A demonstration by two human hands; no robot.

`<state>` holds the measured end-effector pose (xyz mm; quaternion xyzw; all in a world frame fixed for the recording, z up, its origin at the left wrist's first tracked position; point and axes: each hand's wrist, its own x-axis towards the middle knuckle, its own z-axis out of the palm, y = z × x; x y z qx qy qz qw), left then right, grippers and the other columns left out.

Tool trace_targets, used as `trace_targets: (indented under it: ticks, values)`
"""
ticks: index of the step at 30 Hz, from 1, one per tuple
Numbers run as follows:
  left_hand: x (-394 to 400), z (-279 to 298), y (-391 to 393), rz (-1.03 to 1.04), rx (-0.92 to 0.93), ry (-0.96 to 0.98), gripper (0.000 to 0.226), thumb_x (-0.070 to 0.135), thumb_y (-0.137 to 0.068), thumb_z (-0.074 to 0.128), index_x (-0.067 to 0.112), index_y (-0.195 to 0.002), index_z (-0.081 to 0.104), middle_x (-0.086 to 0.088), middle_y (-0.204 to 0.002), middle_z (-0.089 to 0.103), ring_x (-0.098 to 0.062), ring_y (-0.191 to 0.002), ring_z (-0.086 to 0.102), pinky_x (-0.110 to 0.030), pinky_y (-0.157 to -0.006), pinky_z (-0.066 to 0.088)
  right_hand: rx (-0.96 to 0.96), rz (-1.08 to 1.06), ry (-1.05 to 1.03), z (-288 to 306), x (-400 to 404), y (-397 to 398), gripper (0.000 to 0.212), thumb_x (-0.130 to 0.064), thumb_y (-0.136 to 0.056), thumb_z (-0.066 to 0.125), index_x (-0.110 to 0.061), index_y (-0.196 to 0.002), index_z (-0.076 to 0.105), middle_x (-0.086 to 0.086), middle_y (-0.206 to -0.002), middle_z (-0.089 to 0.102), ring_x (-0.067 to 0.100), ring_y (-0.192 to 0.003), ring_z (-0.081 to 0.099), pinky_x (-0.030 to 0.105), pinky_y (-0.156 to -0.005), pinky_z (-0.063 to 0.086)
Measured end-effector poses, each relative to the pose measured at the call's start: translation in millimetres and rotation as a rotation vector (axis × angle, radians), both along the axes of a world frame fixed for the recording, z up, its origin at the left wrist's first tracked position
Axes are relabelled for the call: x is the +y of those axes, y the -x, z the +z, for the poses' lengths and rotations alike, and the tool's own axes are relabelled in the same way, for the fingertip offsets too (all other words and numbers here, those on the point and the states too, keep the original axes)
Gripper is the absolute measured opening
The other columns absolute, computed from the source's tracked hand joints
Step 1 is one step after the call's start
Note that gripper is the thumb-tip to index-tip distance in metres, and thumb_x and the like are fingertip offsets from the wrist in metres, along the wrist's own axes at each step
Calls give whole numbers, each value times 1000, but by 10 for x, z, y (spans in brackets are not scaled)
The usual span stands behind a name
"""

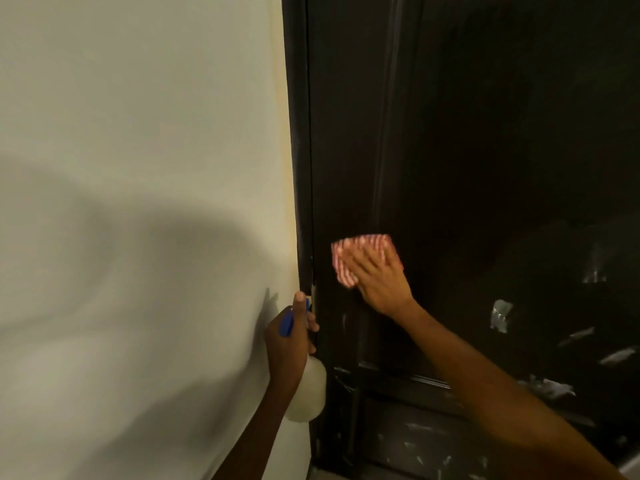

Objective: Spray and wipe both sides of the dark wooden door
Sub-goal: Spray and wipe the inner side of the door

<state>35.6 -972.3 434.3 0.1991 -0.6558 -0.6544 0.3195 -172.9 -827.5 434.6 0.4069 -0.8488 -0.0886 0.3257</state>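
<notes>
Pale wall [138, 168] fills my 9 o'clock side; dark wooden door [485, 150] in its frame takes 3 o'clock side, lower panels streaked pale. My right hand [379, 278] lies flat, fingers straight, pressing red-striped cloth [349, 258] against door near its frame-side edge, so whole pad rubs wood. My left hand [289, 337], at 6 o'clock, has its grip wrapped round spray bottle [308, 393], parked aside, ready for respray. Bottle translucent; contents level: cannot tell.
</notes>
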Motion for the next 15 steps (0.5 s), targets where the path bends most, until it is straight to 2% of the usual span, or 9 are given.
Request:
trace_targets:
  ticks: [2,4,6,8,11,14,15]
  values:
    - [55,-70,6,-6,-20,36,56,51,-99,49,-1,-87,66,-8,-67,64,-17,-50,57,-20,-44,47,48,-38,185,480,-117,-42,78,-39,-95,49,-22,-161,10,7,-168,2,30,-154,-5,55,-119,-16]
    - [91,-134,13,59,12,44,62,61,-93,46,3,-87,67,-10,-69,67,-29,-53,60,-27,-48,49,-28,-71,259,618,-214,-17,73,-41,-98,41,-20,-161,12,9,-168,4,33,-154,-2,58,-118,-15]
    - [115,-221,36,113,13,36,65,65,-85,44,5,-89,67,-14,-73,70,-33,-54,62,-29,-50,50,11,-56,301,442,-285,27,74,-41,-97,44,-19,-161,13,10,-168,5,34,-153,-3,60,-118,-15]
    - [109,-327,51,108,1,22,67,68,-83,45,6,-90,68,-11,-72,69,-22,-51,61,-30,-50,51,-55,-9,247,-25,-261,31,85,-38,-93,57,-20,-161,9,9,-168,-3,32,-153,-12,61,-117,-17]
    - [71,-473,9,44,-19,-41,80,84,-74,52,6,-90,67,-1,-68,67,-11,-48,59,-25,-47,51,-117,-21,-53,-847,-107,-28,106,-28,-83,71,-22,-159,-4,7,-167,-13,31,-153,-13,64,-115,-9]
    - [96,-660,-37,27,-52,-21,67,63,-89,51,-2,-92,67,-1,-68,65,-7,-52,58,-20,-49,49,-261,99,-372,-1581,-62,-48,112,-13,-74,79,-20,-158,5,5,-166,12,27,-152,19,55,-118,12]
    - [102,-726,-44,36,-30,-20,72,67,-87,52,-3,-92,67,-5,-68,66,-7,-52,59,-19,-49,50,-289,132,-445,-1733,-86,-28,110,-13,-74,81,-20,-157,10,4,-164,21,25,-150,27,51,-119,14]
